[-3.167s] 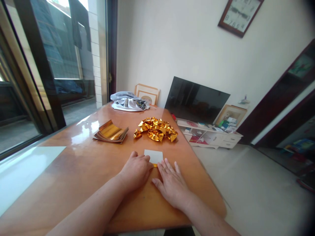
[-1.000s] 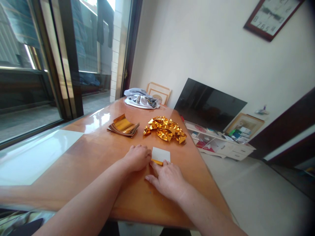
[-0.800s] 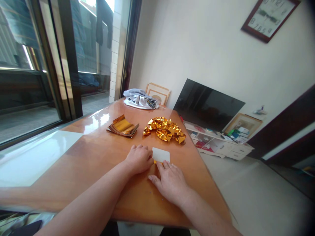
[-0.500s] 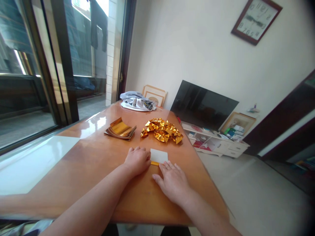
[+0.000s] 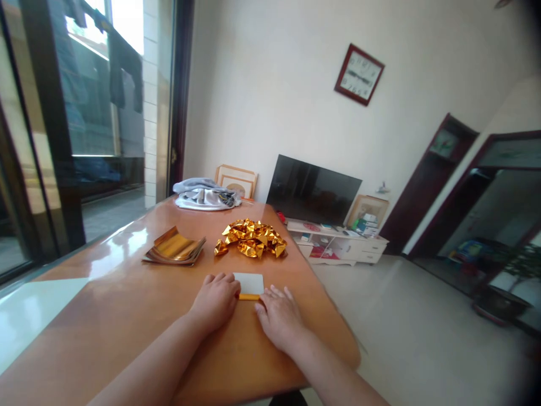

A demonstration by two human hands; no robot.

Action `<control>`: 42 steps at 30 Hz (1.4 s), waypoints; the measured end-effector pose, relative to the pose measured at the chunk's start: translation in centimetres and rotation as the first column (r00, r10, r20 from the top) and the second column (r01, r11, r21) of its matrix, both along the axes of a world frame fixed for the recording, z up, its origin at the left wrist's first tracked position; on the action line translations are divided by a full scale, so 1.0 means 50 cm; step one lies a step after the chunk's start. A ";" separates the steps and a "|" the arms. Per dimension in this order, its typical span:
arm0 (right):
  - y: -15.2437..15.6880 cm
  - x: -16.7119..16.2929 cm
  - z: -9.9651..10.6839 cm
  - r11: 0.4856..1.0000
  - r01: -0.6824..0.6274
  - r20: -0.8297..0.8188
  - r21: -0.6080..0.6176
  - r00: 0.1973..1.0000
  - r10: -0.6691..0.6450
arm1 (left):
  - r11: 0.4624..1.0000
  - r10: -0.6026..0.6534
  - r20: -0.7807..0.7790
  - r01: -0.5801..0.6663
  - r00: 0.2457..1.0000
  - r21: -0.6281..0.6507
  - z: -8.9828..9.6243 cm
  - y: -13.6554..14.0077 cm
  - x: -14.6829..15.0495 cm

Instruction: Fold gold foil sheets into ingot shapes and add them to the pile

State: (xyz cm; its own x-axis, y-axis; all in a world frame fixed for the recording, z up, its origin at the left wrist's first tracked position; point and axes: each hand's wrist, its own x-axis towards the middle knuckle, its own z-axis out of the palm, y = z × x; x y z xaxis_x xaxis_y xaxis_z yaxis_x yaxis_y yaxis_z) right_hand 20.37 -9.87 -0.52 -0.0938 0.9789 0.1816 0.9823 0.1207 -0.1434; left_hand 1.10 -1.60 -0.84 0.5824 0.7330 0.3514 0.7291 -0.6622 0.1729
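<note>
A small sheet of gold foil paper (image 5: 251, 282) lies on the table with its pale side up. Along its near edge runs a narrow folded strip that shows gold. My left hand (image 5: 216, 300) has its fingers curled over the left end of this strip. At the right end, my right hand (image 5: 279, 317) holds the fold between thumb and fingers, the other fingers resting flatter. Beyond the hands sits a pile of folded gold foil pieces (image 5: 255, 239). To its left is a stack of gold foil sheets (image 5: 176, 248) with curled-up edges.
The glossy wooden table (image 5: 156, 316) has a bundle of grey-white cloth (image 5: 207, 194) at its far end. Behind it are a television (image 5: 313, 190) on a white cabinet (image 5: 338, 245) and a wall clock (image 5: 359, 74). Sliding glass doors (image 5: 97, 129) stand at left.
My right thumb has drawn in toward the fingers at the fold's right end. My left hand stays on the left end. The whole view has swung to the right.
</note>
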 end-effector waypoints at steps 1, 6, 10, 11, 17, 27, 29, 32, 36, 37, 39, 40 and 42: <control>0.007 0.001 0.001 1.000 -0.006 0.001 0.016 1.000 0.006 | 1.000 -0.007 -0.003 0.007 1.000 0.012 -0.001 0.001 0.000; 0.049 0.016 0.000 0.999 0.035 0.033 0.029 0.999 -0.036 | 1.000 -0.006 -0.021 0.006 1.000 0.020 -0.009 0.014 0.000; 0.068 0.025 0.001 0.998 0.011 0.050 0.059 0.999 -0.014 | 0.999 0.010 -0.028 -0.011 1.000 -0.031 -0.005 0.018 0.001; 0.070 0.026 0.002 0.998 -0.001 0.056 0.066 0.998 -0.003 | 0.999 0.012 -0.033 -0.013 0.999 -0.038 -0.002 0.017 0.001; 0.072 0.033 0.001 0.995 -0.041 0.069 0.094 0.997 0.034 | 0.998 0.016 -0.084 -0.021 0.996 -0.060 0.009 0.021 0.006; 0.062 0.030 0.006 0.991 0.000 -0.029 0.135 1.000 0.004 | 1.000 -0.019 -0.233 0.023 0.972 0.011 -0.007 0.052 0.017; 0.055 0.029 0.013 0.988 0.014 -0.043 0.156 0.999 -0.008 | 0.998 -0.025 -0.238 0.039 0.971 0.057 0.005 0.043 0.025; 0.037 0.033 0.031 0.980 0.012 -0.062 0.197 0.998 0.000 | 0.993 -0.045 -0.222 0.067 0.974 0.096 0.043 0.011 0.036; -0.007 0.052 0.061 0.968 -0.039 -0.090 0.247 0.994 0.063 | 0.994 -0.067 -0.200 0.083 0.977 0.072 0.112 -0.052 0.037; -0.020 0.058 0.069 0.966 -0.065 -0.097 0.251 0.991 0.092 | 0.993 -0.089 -0.178 0.102 0.980 0.064 0.128 -0.068 0.036; -0.046 0.069 0.084 0.960 -0.105 -0.115 0.261 0.984 0.139 | 0.990 -0.120 -0.118 0.128 0.986 0.066 0.156 -0.099 0.032; -0.059 0.074 0.092 0.956 -0.122 -0.124 0.265 0.979 0.159 | 0.989 -0.125 -0.088 0.131 0.988 0.072 0.169 -0.115 0.031; -0.088 0.080 0.108 0.945 -0.161 -0.125 0.284 0.971 0.203 | 0.985 -0.133 -0.051 0.138 0.990 0.105 0.193 -0.149 0.030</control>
State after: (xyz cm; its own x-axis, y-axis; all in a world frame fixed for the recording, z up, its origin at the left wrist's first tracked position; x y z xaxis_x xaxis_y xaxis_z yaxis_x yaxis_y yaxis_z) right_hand 24.38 -14.25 4.87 -0.2171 0.8598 0.4622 0.9092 0.3505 -0.2250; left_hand 2.61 -9.07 8.79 0.6904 0.6052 0.3963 0.6367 -0.7684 0.0643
